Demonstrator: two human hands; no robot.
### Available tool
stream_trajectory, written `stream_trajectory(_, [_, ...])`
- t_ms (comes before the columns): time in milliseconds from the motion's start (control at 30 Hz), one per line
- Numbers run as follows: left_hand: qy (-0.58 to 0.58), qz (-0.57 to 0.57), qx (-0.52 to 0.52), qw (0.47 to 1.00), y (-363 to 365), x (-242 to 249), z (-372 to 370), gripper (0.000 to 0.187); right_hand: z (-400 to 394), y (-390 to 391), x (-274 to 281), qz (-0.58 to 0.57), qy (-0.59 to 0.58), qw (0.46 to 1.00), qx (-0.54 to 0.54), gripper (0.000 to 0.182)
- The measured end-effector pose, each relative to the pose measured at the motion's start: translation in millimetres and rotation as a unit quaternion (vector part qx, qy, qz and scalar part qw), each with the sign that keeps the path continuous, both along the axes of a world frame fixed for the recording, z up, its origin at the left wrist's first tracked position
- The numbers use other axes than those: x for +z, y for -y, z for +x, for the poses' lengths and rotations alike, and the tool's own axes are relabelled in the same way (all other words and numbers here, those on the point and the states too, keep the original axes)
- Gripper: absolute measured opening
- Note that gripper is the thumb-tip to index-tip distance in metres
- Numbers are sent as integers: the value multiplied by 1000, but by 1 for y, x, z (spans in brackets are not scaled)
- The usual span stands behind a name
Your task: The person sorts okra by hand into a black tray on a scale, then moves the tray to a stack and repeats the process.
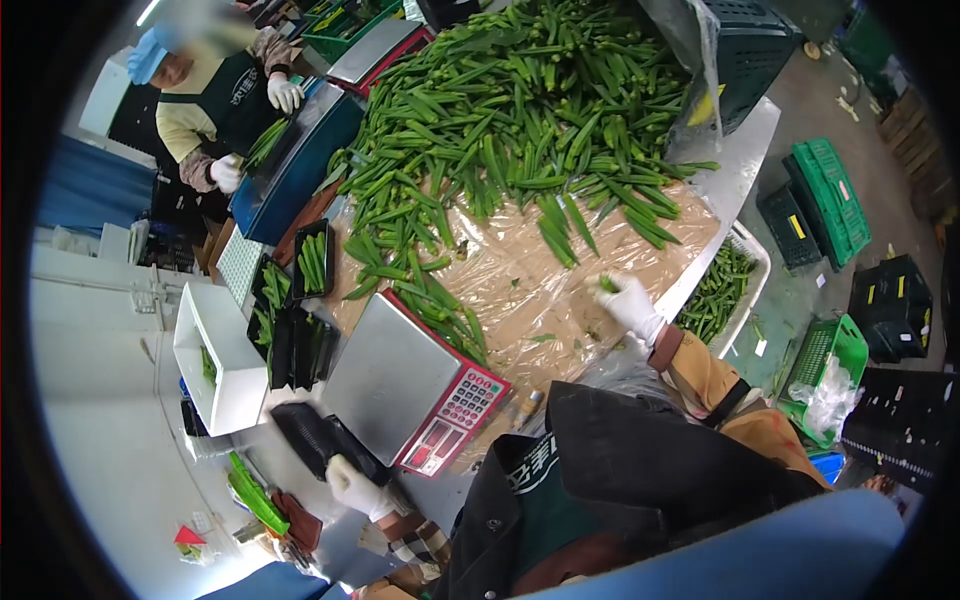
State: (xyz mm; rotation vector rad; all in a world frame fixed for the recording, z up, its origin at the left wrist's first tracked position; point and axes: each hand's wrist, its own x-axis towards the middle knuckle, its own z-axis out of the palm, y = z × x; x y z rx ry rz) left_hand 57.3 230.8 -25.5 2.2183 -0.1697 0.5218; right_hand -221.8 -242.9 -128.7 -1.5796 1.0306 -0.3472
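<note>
My right hand, in a white glove, rests on the plastic-covered table and is closed on a small green okra pod. A big heap of okra lies beyond it. My left hand, also gloved, grips the edge of a stack of black trays just left of a digital scale with a steel pan and red keypad. A few okra pods lie beside the scale.
Black trays filled with okra sit left of the scale, next to a white box. Another person in white gloves handles okra at the far left. A white crate of okra and green and black crates stand on the floor at right.
</note>
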Motion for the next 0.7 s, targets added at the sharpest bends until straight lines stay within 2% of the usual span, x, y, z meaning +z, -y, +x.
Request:
stream_trajectory(67, [-46,193,-81,977,22,9,-19,17,-14,35,-6,-164,-22,984,-60,28])
stream_trajectory(133, [-121,234,-125,957,21,1,-21,12,-27,67,1,-250,-123,955,-105,30])
stream_trajectory(200, [-69,266,-110,955,58,24,-34,16,-40,92,7,-324,-191,921,-97,30])
stream_trajectory(267, [-4,233,-159,959,110,48,-45,24,-46,107,-3,-350,-221,905,-100,32])
stream_trajectory(300, [-21,198,-187,962,131,49,-44,30,-46,110,-5,-342,-236,905,-91,32])
stream_trajectory(367, [-94,105,-256,956,193,55,-49,31,-43,112,-5,-321,-262,909,-48,37])
stream_trajectory(433, [-224,-14,-346,911,259,51,-54,34,-38,107,0,-260,-293,920,0,41])
stream_trajectory(467, [-315,-95,-369,869,285,29,-52,37,-34,104,6,-229,-308,923,23,43])
stream_trajectory(500, [-367,-111,-405,830,310,7,-47,42,-30,103,21,-180,-324,928,40,47])
stream_trajectory(567, [-509,-153,-392,751,367,-15,-48,44,-33,105,23,-212,-272,939,2,47])
stream_trajectory(633, [-553,-128,-380,731,412,-63,-45,48,-29,118,33,-220,-247,943,-11,49])
stream_trajectory(667, [-489,-66,-381,782,430,-103,-44,59,-25,128,39,-233,-262,936,-9,49])
stream_trajectory(700, [-489,-63,-383,781,437,-105,-42,59,-20,139,43,-247,-277,929,-7,49])
